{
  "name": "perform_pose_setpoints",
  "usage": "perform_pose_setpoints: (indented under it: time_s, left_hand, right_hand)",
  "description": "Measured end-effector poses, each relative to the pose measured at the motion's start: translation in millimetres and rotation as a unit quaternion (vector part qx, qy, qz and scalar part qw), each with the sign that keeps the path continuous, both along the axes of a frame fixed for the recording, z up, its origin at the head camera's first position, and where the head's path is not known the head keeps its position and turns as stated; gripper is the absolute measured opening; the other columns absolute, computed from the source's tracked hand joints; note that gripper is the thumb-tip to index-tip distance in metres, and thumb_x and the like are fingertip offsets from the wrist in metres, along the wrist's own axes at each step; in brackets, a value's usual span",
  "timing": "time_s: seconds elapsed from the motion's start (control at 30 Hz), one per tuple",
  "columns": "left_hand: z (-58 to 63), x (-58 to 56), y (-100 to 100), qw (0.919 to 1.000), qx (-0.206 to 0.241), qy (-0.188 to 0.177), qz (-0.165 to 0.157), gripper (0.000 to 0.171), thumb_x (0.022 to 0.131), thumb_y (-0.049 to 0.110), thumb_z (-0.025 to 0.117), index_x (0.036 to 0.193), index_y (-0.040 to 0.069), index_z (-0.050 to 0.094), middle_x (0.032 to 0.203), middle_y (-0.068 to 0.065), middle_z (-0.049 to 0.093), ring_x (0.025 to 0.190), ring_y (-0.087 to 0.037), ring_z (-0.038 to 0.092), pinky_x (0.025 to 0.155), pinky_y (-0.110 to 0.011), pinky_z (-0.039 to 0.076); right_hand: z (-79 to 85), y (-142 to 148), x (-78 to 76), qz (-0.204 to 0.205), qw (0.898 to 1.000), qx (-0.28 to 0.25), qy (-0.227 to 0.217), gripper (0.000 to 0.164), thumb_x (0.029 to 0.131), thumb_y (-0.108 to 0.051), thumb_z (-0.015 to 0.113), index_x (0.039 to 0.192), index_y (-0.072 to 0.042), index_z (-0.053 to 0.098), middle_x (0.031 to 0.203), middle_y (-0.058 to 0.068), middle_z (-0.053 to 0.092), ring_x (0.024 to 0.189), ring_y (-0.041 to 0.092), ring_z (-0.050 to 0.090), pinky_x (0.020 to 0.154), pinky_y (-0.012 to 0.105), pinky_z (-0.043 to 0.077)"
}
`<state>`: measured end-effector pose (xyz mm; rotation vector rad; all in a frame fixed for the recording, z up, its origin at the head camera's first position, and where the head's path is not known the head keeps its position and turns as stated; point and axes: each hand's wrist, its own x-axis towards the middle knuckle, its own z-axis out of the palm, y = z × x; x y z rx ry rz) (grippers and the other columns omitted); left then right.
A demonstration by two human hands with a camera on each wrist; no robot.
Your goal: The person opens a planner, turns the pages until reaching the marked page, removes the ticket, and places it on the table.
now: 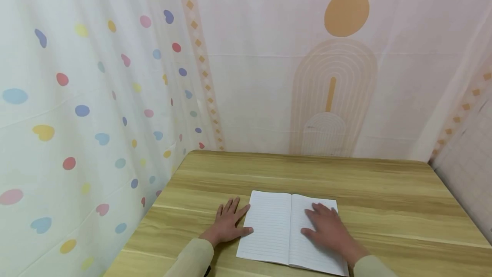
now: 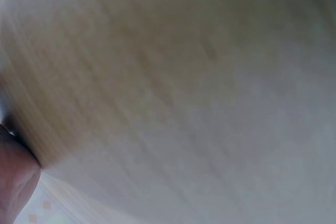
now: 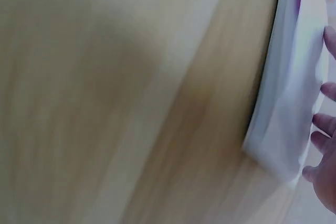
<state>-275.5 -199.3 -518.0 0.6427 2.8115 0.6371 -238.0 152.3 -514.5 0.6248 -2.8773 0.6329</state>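
Note:
An open notebook (image 1: 269, 225) with white lined pages lies on the wooden table, its centre fold running away from the person. My left hand (image 1: 227, 225) rests at its left edge, fingers spread on the table and thumb over the page border. Across the right-hand page lies my right hand (image 1: 328, 228), with fingers spread and straight. In the right wrist view the fingertips of the right hand (image 3: 324, 145) touch the page surface of the notebook (image 3: 286, 108). The left wrist view is blurred and catches only a bit of the left hand (image 2: 16, 177) at its edge.
The wood-grained table (image 1: 384, 191) extends beyond the notebook on every side. A curtain with coloured dots (image 1: 96, 110) hangs along the left, and a pale patterned curtain (image 1: 250, 89) hangs behind the table's far edge.

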Motion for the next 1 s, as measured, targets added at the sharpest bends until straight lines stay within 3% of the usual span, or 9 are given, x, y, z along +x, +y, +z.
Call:
perform_pose_setpoints:
  time_s: [0.13,0.27,0.6,1.0]
  left_hand:
    - [-0.4,0.3,0.2,1.0000,0.002,0.004,-0.001,0.080,0.093,0.058,0.059,0.156,0.014,0.035,0.162,-0.026,0.011,0.148,-0.046,0.004,0.113,-0.067,0.001]
    - [-0.4,0.6,0.0,1.0000,0.004,0.004,-0.001,0.080,0.093,0.058,0.059,0.155,0.013,0.035,0.162,-0.026,0.011,0.148,-0.046,0.004,0.113,-0.067,0.001]
    - [1.5,2.1,0.8,1.0000,0.005,0.001,-0.001,0.080,0.093,0.058,0.060,0.155,0.013,0.035,0.162,-0.026,0.011,0.148,-0.047,0.004,0.113,-0.067,0.001]
    - [2.2,2.0,0.7,1.0000,0.007,-0.001,-0.001,0.079,0.094,0.056,0.060,0.155,0.013,0.035,0.162,-0.026,0.011,0.148,-0.046,0.004,0.113,-0.067,0.000]
  right_hand:
    - [-4.1,26.9,-6.4,-0.056,0.998,0.016,-0.014,0.065,0.092,-0.049,0.065,0.134,0.000,0.059,0.142,0.032,0.045,0.132,0.051,0.039,0.102,0.074,0.025]
    - [-4.1,46.3,-10.6,-0.086,0.995,0.021,-0.036,0.073,0.092,-0.054,0.063,0.139,0.002,0.054,0.143,0.038,0.040,0.132,0.055,0.035,0.100,0.077,0.023]
    - [6.3,55.3,-14.3,-0.088,0.992,0.048,-0.072,0.088,0.089,-0.061,0.062,0.143,0.006,0.045,0.141,0.038,0.040,0.130,0.057,0.036,0.098,0.074,0.030]
    - [11.7,54.0,-15.0,-0.093,0.990,0.055,-0.092,0.087,0.088,-0.061,0.063,0.145,0.004,0.046,0.143,0.037,0.039,0.131,0.057,0.034,0.098,0.073,0.030]
